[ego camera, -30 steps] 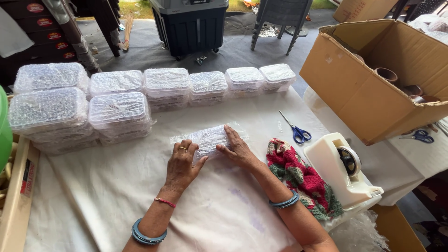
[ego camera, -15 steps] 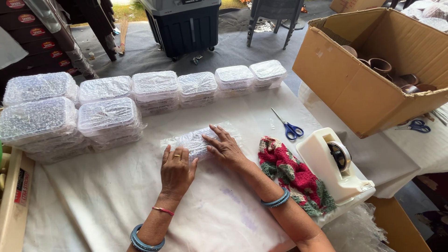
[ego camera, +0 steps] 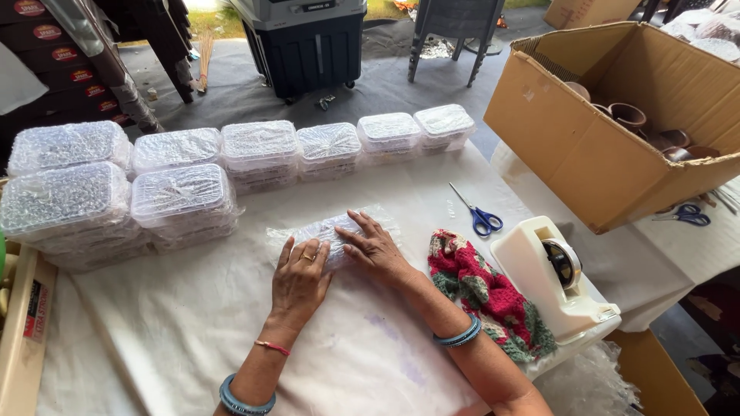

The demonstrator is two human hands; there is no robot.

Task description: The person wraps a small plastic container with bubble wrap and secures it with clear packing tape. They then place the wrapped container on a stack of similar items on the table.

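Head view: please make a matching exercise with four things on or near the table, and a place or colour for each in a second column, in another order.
Things:
1. scissors
2. tape dispenser
3. cardboard box
4. bubble-wrapped parcel

Descriptions:
A. under both hands
B. blue handles, lying on the white cloth
C. white, at the table's right edge beside the crocheted cloth
D. brown, open, with clay pots inside

Pairs: 1-B, 2-C, 3-D, 4-A. The left hand and right hand both press on the parcel.
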